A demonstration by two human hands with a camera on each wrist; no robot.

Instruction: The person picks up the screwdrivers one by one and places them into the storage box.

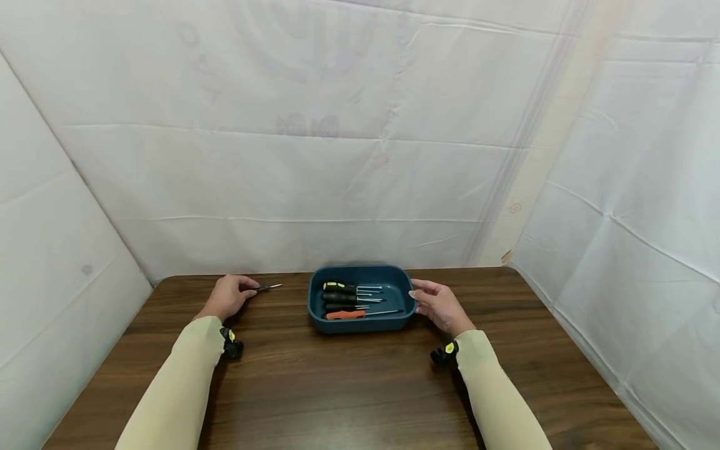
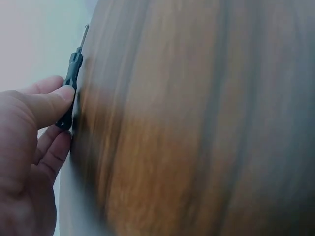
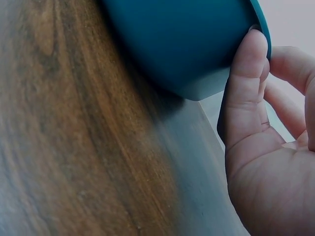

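Observation:
A dark teal tray (image 1: 394, 286) stands on the brown wooden table (image 1: 337, 387) at mid-back. In it lie several screwdrivers (image 1: 349, 299) with black, yellow and orange handles. My right hand (image 1: 437, 305) holds the tray's right rim, thumb (image 3: 246, 83) against the tray wall (image 3: 182, 44). Left of the tray, my left hand (image 1: 227, 296) pinches a small black-handled screwdriver (image 1: 265, 288) lying on the table. In the left wrist view the thumb (image 2: 49, 105) presses on that screwdriver's handle (image 2: 70, 88), its metal tip pointing away.
White sheeting (image 1: 337, 156) walls in the table at the back and on both sides. Bare tabletop stretches between the tray and the near edge. A wrist camera is strapped to each cream sleeve (image 1: 185, 381).

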